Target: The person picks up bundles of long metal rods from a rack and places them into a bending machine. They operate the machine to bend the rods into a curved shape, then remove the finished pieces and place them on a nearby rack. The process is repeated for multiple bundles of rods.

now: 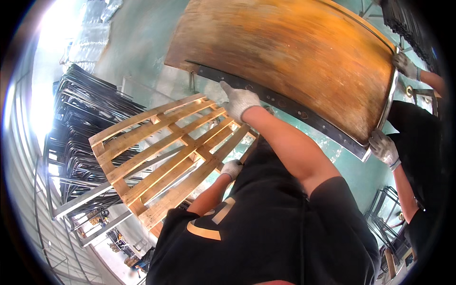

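Note:
A slatted wooden pallet (183,137) stands at my left side, and its near edge meets my gloved left hand (232,169). The fingers of that hand are curled at the pallet's edge, partly hidden from view. My right hand (240,100), in a pale knit glove, reaches across my body with its index finger stretched out. It is beside the dark, holed metal rail (278,100) of a worn wooden-topped table (289,52); whether it touches the rail I cannot tell.
At the right, a co-worker's gloved hands (384,148) grip the table's metal-edged end. Bent black metal frames (78,137) are stacked at the left on a grey rack (92,197). More black frames (384,213) stand at lower right. The floor (140,52) is green.

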A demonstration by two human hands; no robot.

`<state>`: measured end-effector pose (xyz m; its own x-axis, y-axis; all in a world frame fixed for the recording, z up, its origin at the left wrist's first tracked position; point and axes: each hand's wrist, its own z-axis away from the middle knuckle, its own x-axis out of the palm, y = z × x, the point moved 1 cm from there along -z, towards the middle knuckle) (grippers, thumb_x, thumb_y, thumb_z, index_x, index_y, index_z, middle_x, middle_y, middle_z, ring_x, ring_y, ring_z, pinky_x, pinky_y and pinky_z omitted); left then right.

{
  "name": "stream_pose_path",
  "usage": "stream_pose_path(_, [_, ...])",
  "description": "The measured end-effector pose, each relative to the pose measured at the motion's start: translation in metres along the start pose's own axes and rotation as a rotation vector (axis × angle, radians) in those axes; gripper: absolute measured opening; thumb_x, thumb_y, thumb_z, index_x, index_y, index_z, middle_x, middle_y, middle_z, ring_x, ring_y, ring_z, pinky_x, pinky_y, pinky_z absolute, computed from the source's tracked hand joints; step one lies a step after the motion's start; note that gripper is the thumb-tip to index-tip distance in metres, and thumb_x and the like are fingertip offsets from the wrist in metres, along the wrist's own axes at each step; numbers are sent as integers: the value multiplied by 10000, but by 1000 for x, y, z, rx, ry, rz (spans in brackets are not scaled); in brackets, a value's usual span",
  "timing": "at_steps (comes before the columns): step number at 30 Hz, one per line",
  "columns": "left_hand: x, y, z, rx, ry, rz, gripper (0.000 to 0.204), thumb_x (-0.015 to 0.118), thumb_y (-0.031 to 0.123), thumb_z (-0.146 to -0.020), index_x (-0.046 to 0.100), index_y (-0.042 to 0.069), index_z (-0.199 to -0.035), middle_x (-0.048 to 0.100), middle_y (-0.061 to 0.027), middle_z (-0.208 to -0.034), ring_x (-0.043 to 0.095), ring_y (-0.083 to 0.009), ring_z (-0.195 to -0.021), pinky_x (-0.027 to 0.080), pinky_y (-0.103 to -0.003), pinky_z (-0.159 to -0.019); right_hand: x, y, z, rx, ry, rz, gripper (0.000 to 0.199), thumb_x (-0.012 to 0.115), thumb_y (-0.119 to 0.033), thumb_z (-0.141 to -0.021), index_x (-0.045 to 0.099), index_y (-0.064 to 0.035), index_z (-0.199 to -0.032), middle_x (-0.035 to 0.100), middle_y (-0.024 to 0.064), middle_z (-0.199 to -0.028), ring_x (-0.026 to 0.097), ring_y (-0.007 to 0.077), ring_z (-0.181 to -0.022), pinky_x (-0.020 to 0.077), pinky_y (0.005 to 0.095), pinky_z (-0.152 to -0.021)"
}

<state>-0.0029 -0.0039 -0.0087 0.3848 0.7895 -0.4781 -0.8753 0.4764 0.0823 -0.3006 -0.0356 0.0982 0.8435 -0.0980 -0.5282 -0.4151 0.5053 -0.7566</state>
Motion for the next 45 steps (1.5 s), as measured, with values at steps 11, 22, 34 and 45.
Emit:
stream_pose_path(11, [-43,-42,-3,-114,-12,245,323,532,315,-823,700,63,-934,676,-179,-963,632,-329,-969,476,-396,-870,44,-46,-128,87,-79,-16,684,511,-154,-813,285,-200,-1458,608,178,-1195,595,352,-1087,475,465,-882])
stream_pose_path(22, [-60,-18,-12,-48,47,344,311,585,309,-812,693,43,-932,680,-184,-919,655,-301,-924,491,-376,-817,56,-31,-121,159,-106,-71,590,503,-250,-872,320,-144,-1423,655,187,-1064,630,355,-1003,500,462,-844])
stream_pose_path(34, [-68,-12,-34,42,33,148,333,588,310,-781,696,41,-946,681,-178,-939,647,-311,-929,489,-381,-838,3,61,89,620,58,-159,724,503,-423,-889,205,-110,-1471,663,209,-1005,653,364,-901,495,460,-815])
stream_pose_path(45, [-67,18,-41,209,42,26,307,577,327,-804,681,50,-889,667,-186,-908,632,-344,-911,488,-409,-810,13,84,95,646,241,-382,743,544,-362,-817,279,-69,-1446,620,279,-1062,599,416,-992,464,440,-878])
